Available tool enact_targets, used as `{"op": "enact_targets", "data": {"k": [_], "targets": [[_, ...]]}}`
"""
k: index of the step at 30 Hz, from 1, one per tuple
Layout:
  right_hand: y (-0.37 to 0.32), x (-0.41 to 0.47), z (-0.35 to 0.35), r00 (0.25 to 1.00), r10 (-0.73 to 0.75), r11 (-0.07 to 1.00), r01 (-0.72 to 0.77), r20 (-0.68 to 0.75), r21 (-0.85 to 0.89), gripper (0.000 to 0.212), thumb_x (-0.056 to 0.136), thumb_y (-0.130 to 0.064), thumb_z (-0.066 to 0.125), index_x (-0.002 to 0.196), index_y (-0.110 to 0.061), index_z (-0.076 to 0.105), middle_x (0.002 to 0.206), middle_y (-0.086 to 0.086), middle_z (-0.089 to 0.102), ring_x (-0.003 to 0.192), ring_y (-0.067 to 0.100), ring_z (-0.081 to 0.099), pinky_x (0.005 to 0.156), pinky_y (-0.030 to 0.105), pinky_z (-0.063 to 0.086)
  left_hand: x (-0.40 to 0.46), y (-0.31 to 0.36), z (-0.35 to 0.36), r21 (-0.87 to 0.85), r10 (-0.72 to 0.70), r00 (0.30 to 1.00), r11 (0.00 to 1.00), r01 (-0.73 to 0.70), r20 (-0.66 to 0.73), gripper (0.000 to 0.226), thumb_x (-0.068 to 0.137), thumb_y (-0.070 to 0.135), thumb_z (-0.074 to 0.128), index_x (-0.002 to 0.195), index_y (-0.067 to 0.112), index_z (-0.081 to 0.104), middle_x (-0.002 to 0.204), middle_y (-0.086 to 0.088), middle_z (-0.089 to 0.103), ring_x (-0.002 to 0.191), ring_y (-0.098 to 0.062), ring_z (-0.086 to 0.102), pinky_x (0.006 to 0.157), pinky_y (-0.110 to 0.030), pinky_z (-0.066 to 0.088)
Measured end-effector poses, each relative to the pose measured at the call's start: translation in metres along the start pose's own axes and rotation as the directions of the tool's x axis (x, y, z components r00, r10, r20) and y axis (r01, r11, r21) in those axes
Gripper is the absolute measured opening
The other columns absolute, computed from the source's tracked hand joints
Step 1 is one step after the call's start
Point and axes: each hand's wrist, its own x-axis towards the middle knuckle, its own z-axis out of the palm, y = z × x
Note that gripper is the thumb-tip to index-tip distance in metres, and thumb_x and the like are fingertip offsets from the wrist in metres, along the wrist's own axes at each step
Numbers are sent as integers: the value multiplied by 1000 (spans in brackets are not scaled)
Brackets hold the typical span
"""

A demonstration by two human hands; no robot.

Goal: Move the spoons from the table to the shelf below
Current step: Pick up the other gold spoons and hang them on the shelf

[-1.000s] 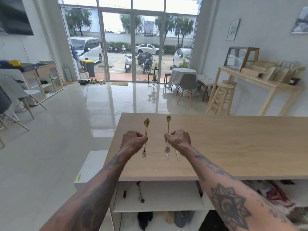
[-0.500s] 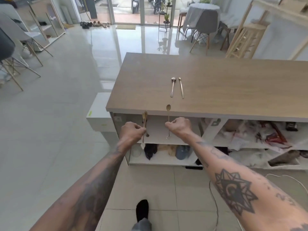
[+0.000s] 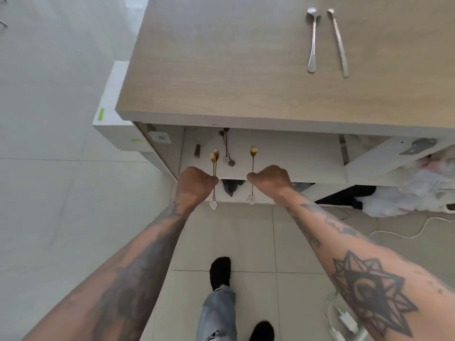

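My left hand (image 3: 194, 184) is closed on two thin gold spoons (image 3: 214, 159), bowls pointing away, flower-shaped handle ends hanging below the fist. My right hand (image 3: 269, 179) grips one gold spoon (image 3: 253, 153) the same way. Both hands hover at the front edge of the white shelf (image 3: 283, 156) under the wooden table (image 3: 221, 70). Two dark spoons (image 3: 226, 148) lie on that shelf between my hands. Two silver spoons (image 3: 314, 38) lie side by side on the tabletop at the far right.
A small dark object (image 3: 197, 150) lies on the shelf's left. A white box (image 3: 110, 114) stands against the table's left end. White bags (image 3: 418, 190) and dark cloth fill the right compartments. Cables (image 3: 398, 232) and a charger lie on the floor tiles; my feet stand below.
Both hands, still holding the gold spoons, have come down from above the tabletop to the shelf's front edge. The view has tilted down toward the floor.
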Motion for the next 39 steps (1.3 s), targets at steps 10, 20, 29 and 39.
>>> {"op": "enact_targets", "data": {"k": [10,20,29,39], "targets": [[-30,154,52,999,-7,998,5,-37,-63,34,69,-23,63,45,-14,41,40,-5,41,37,10,39,40,14,32,155,7,63,221,51,998,974,-43,-33,41,73,26,61,97,-6,70,104,-23,71,97,-34,70,84,-28,54],[-37,186,60,996,16,993,-27,-90,-119,19,77,-12,59,60,-7,50,78,7,61,90,25,68,69,28,57,181,6,89,256,173,960,960,-114,-222,32,82,17,66,106,-3,65,101,-16,71,98,-30,69,69,-26,44],[-6,130,28,993,35,998,-39,-114,-39,18,78,-17,60,64,-8,55,81,6,67,73,20,64,45,17,41,118,1,66,391,340,930,882,-263,-141,29,92,24,52,79,4,68,85,-15,73,80,-26,71,78,-26,51],[45,-51,-132,988,76,997,-73,-138,28,25,88,-22,55,81,-2,69,85,16,71,81,31,65,66,32,49,-54,15,-22,136,450,869,893,-430,-204,13,87,22,65,90,20,78,89,6,75,76,-4,64,70,-24,46]]}}
